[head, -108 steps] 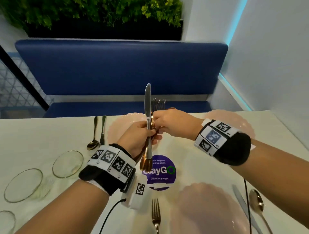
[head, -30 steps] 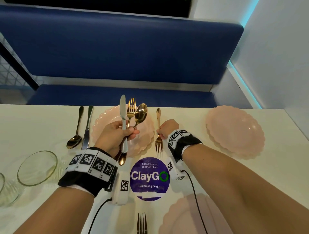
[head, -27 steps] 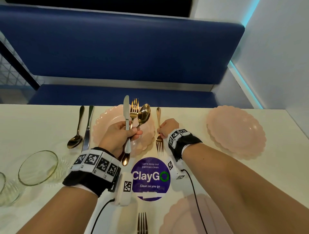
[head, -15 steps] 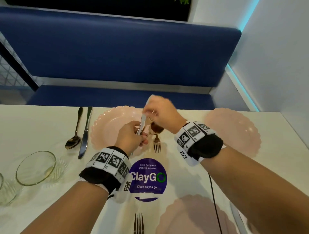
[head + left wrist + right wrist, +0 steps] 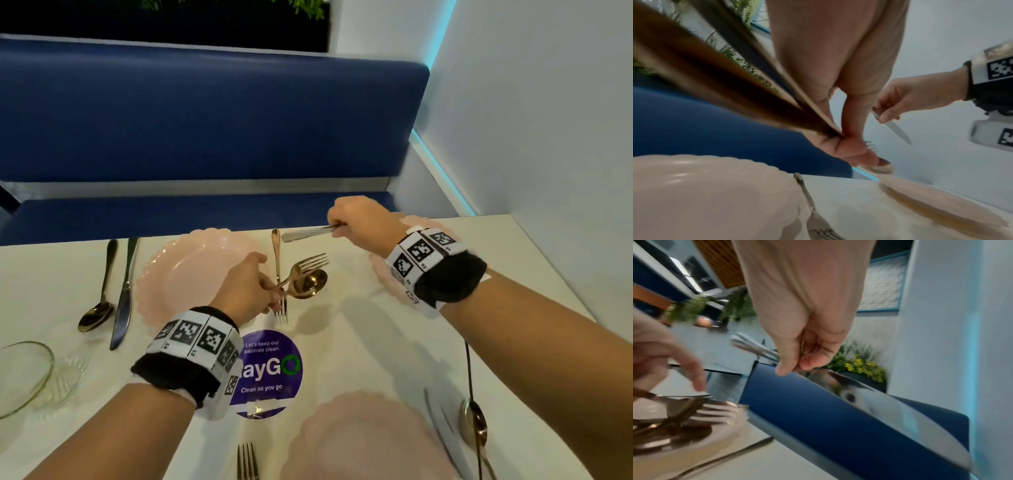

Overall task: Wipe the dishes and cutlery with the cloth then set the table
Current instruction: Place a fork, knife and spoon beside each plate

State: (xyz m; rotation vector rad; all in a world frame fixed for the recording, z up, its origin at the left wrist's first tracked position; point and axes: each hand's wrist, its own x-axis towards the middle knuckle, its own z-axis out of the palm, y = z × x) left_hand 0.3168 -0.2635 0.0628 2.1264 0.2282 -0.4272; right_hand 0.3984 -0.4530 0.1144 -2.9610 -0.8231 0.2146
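My left hand (image 5: 269, 291) grips a gold fork (image 5: 311, 262) and a gold spoon (image 5: 308, 282) by their handles, low over the white table (image 5: 342, 342), just right of the far pink plate (image 5: 191, 274). My right hand (image 5: 337, 229) pinches a silver knife (image 5: 305, 234) near its middle, raised above the table's far edge, handle pointing left. The left wrist view shows the knife blade (image 5: 898, 131) slanting down from the right hand (image 5: 900, 100). Another gold fork (image 5: 278, 260) lies on the table beside the far plate. No cloth is in view.
A spoon (image 5: 97, 310) and knife (image 5: 124, 298) lie left of the far plate. A second pink plate (image 5: 378, 270) sits half hidden under my right wrist. Nearest me are a third plate (image 5: 359, 438), a fork (image 5: 247, 462), a knife (image 5: 442, 425) and a spoon (image 5: 474, 421). A glass bowl (image 5: 24, 373) stands at left.
My right hand laid a gold fork beside the far plate, then pulled the silver knife out of my left hand's bundle and carried it right. The left hand lowered with fork and spoon.
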